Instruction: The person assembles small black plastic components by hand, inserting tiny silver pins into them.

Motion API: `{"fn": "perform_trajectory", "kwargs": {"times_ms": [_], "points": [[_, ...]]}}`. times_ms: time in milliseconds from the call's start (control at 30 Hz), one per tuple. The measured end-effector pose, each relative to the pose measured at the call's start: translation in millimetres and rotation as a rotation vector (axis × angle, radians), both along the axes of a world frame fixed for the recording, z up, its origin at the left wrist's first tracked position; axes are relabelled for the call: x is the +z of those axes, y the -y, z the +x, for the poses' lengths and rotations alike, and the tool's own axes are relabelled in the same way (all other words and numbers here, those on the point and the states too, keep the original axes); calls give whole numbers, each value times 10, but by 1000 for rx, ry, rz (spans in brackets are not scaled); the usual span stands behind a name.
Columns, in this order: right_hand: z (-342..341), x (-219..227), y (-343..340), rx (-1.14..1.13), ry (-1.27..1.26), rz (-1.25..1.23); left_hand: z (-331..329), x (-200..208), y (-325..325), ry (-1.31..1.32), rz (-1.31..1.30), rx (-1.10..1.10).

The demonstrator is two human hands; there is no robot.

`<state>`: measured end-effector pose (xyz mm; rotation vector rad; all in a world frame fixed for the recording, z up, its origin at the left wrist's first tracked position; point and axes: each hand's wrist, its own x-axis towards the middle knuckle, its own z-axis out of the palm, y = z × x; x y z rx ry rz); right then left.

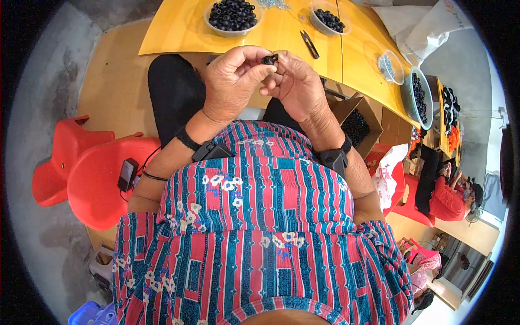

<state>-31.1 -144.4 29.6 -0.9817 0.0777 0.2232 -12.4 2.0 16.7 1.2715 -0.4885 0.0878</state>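
A small black rounded part is pinched between the thumb and index finger of my left hand. Its exact kind is too small to make out. My right hand meets it from the other side, thumb and index finger closed at the part's right end. Both hands are raised in front of the yellow table's near edge. Beyond them on the table stands a clear bowl full of similar black parts. Black thread snips lie on the table just past my right hand.
On the yellow table are a second bowl of black parts, a small clear tub and a pale green basin. A cardboard box holding black parts is below. Red chairs stand left; other people sit at right.
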Motion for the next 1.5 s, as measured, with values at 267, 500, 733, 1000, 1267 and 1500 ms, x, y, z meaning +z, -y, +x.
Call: {"fn": "perform_trajectory", "kwargs": {"times_ms": [267,500,733,1000,1267,1500], "points": [[7,-25,72,205,-104,45,72,-141,-29,107,118,41],[-1,-82,88,159,-63,111,38,-19,6,109,137,110],[-10,-97,88,124,-16,114,88,9,-18,388,326,243],[-20,-75,63,82,0,95,106,-14,-16,467,385,258],[-43,-71,-8,-73,25,-25,58,-90,28,141,148,-18],[-57,-119,6,-122,230,-365,61,-165,6,-224,109,-448]]}}
